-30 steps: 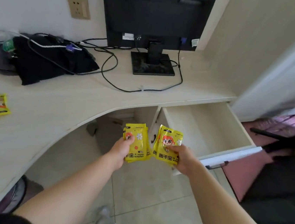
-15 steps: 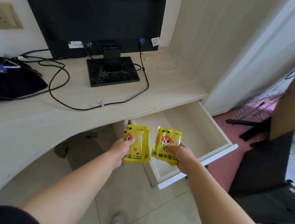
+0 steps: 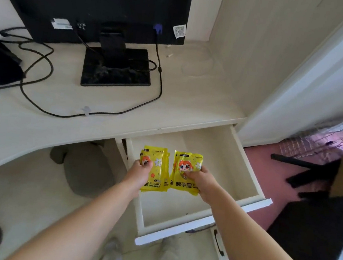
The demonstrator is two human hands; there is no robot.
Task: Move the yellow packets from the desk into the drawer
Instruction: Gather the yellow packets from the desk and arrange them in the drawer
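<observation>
Yellow glossy packets [image 3: 155,170] clamped in L hand [image 3: 138,174] & R hand [image 3: 200,181], over open drawer [image 3: 245,166].

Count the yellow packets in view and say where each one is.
At least 2, probably more. One bunch of yellow packets is in the left hand, another bunch in the right hand, both over the open drawer. Each looks stacked, so some are hidden.
</observation>
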